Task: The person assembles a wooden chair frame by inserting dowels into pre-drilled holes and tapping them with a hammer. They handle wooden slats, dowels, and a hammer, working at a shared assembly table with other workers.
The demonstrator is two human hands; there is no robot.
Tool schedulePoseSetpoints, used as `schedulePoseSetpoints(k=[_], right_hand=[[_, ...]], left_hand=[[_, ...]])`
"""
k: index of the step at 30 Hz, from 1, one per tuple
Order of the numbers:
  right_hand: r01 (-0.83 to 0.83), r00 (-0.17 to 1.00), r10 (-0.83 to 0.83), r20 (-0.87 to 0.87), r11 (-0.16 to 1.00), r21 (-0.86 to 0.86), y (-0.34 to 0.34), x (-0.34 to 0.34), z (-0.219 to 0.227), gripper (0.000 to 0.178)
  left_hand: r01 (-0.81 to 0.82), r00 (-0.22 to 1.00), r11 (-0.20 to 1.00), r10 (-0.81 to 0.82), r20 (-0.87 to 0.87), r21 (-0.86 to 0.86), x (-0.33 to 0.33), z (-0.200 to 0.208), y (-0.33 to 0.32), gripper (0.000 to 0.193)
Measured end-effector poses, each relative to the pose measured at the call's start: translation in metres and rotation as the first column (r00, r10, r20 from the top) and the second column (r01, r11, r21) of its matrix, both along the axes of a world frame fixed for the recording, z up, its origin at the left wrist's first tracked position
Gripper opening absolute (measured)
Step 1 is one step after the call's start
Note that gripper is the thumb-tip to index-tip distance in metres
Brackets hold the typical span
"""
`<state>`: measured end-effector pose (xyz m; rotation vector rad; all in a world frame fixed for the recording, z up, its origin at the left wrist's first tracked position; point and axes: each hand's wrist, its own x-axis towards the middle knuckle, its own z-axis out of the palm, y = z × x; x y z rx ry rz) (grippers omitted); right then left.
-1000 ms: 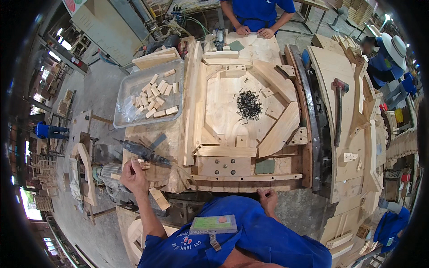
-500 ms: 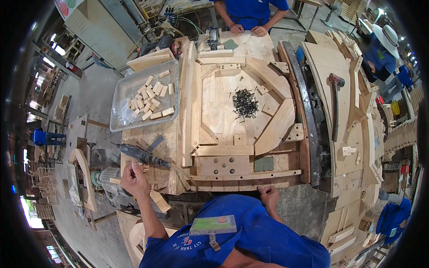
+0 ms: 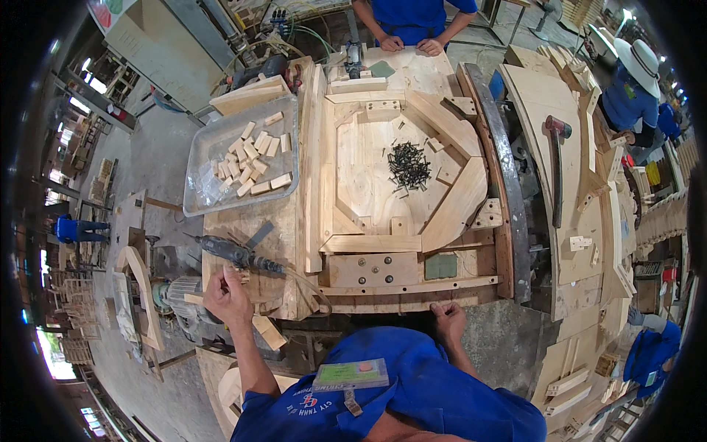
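Note:
My left hand (image 3: 227, 296) is closed with curled fingers at the bench's near left corner, just below a corded power drill (image 3: 234, 253). What its fingers hold, if anything, is hidden. By the bench's front edge, my right hand (image 3: 448, 322) is closed too, its fingertips pinched together; I cannot see anything in them. Beyond my hands, a many-sided wooden frame (image 3: 454, 206) lies in a wooden jig (image 3: 412, 287) on the bench. A heap of black screws (image 3: 409, 166) lies inside the frame, with small wood blocks (image 3: 399, 225) along its inner edges.
A clear plastic tray (image 3: 193, 177) of small wood blocks stands at the left. At the far side, a co-worker's hands (image 3: 409, 46) rest near a second power tool (image 3: 353, 60). A mallet (image 3: 557, 169) lies on the right table. A motor (image 3: 180, 298) stands beside my left hand.
The view has shifted slightly, moving the bench a little to the right in it. Both my hands keep their places and closed shape. The far-right co-worker in a hat has moved an arm.

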<state>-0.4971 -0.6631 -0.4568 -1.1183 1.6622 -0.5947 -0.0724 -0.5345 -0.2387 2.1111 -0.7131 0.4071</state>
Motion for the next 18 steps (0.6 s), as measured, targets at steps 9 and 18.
schedulePoseSetpoints(k=[9,18], right_hand=[[-0.060,0.997,0.062,-0.044,0.998,0.034,-0.002,-0.003,0.002,0.032],[-0.244,0.968,0.241,-0.066,0.969,-0.042,-0.016,-0.017,-0.021,0.035]], left_hand=[[-0.010,0.998,1.000,0.010,-0.056,-0.004,-0.002,0.009,-0.005,0.030],[-0.073,0.997,0.985,0.072,0.013,0.157,0.010,0.006,-0.004,0.040]])
